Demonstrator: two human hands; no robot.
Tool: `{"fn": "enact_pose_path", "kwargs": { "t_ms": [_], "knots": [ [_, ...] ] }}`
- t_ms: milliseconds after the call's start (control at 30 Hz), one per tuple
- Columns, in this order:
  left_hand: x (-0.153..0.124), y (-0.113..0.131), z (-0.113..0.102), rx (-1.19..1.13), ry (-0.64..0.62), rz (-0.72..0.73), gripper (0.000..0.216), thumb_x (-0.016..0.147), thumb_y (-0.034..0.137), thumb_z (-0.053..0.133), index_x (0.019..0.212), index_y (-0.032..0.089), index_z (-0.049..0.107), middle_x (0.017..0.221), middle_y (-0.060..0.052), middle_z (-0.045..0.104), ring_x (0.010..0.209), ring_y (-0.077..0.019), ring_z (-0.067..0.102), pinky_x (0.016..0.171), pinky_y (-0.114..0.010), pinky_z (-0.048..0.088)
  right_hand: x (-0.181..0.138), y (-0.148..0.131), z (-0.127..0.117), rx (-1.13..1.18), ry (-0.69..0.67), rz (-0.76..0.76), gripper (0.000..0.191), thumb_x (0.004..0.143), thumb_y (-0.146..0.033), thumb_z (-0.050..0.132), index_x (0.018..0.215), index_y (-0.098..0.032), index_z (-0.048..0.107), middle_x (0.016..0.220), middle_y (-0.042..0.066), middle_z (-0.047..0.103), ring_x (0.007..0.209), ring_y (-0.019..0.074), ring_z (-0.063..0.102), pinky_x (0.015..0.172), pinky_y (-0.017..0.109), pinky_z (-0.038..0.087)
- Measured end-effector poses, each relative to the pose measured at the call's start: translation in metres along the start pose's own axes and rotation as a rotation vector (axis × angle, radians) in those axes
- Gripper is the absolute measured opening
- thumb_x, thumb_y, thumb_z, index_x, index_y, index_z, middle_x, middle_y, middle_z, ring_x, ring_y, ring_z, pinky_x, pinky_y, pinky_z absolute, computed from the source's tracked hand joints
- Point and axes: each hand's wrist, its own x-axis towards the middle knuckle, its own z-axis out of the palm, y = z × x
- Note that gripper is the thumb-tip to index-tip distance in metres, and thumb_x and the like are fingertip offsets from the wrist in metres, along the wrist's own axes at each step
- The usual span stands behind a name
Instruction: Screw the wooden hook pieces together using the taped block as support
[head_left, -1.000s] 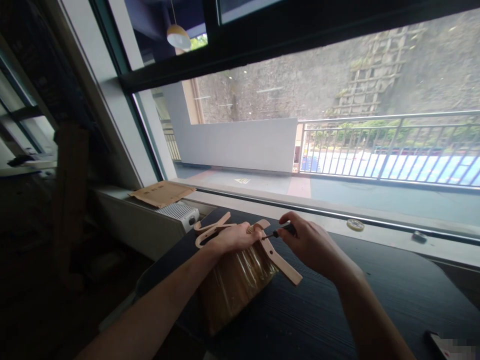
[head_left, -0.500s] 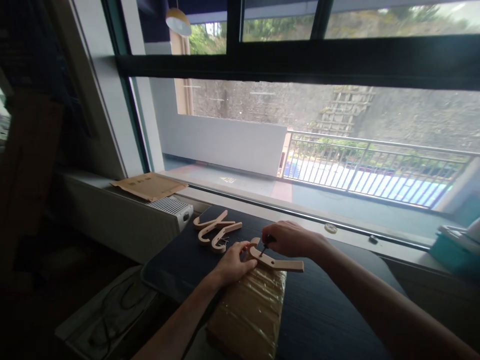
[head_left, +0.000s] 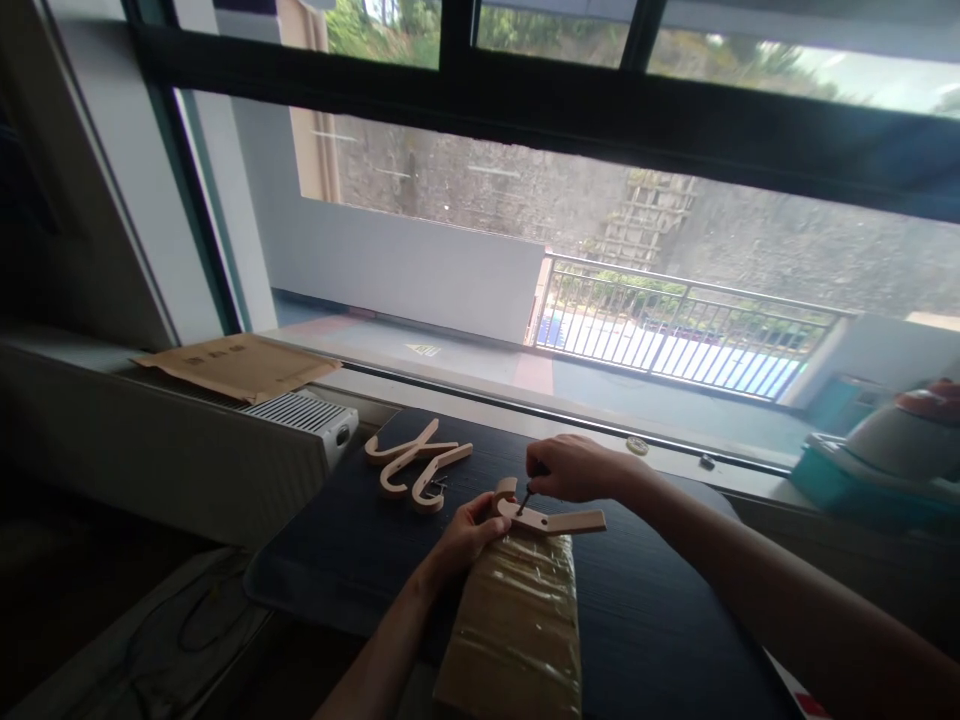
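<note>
A pale wooden hook [head_left: 568, 522] with a dark hole in its shank lies across the far end of a tape-wrapped cardboard box [head_left: 517, 620]. My left hand [head_left: 469, 535] is closed on the hook's curved end, with the thumb on the near side. Above it, my right hand [head_left: 574, 467] grips a screwdriver [head_left: 523, 500], its handle mostly covered by the fingers. The thin shaft slants down to the hook near the curve. Left of my hands, several similar wooden hooks [head_left: 409, 455] lie together, with a few small screws [head_left: 437, 485] beside the nearest one.
The dark table [head_left: 337, 545] stands against a window sill. A tape roll [head_left: 637, 445] and a small dark object [head_left: 706, 461] sit on the sill. At left, a brown padded envelope [head_left: 236, 365] rests on a white heater [head_left: 315, 415]. A teal container [head_left: 847, 480] is at far right.
The view has shifted, moving the heater and envelope leftward in the picture. Both hands stay at the hook, and the screwdriver tip still meets it near the curve.
</note>
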Motion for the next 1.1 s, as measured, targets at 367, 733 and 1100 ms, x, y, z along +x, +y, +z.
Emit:
{"fn": "enact_pose_path", "kwargs": {
  "t_ms": [367,733,1100],
  "knots": [
    [-0.002,-0.001,0.002,0.044,0.067,0.066,0.038,0.062,0.028,0.076,0.097,0.015,0.066,0.083,-0.003,0.064,0.076,-0.0152,0.057,0.072,-0.026,0.042,-0.007,-0.012,-0.009,-0.118,0.018,-0.001,0.022,0.079,-0.029,0.053,0.098,-0.022,0.059,0.084,0.002,0.066,0.070,0.0149,0.056,0.056,0.025,0.030],
    [-0.001,0.000,-0.001,0.068,0.021,0.054,0.038,0.064,0.031,0.076,0.098,0.017,0.065,0.089,-0.003,0.065,0.080,-0.0157,0.058,0.074,-0.026,0.043,-0.005,-0.022,-0.007,-0.039,0.028,-0.046,0.017,0.081,-0.029,0.049,0.088,-0.020,0.062,0.078,0.002,0.064,0.065,0.0127,0.052,0.054,0.024,0.029],
    [-0.007,0.007,0.007,0.056,0.077,0.025,0.042,0.061,0.031,0.078,0.098,0.016,0.065,0.087,-0.004,0.065,0.077,-0.0161,0.059,0.073,-0.027,0.044,-0.005,-0.019,-0.009,-0.044,0.052,-0.063,0.023,0.081,-0.033,0.050,0.099,-0.023,0.061,0.080,0.001,0.064,0.066,0.0130,0.052,0.056,0.025,0.029]
  ]
}}
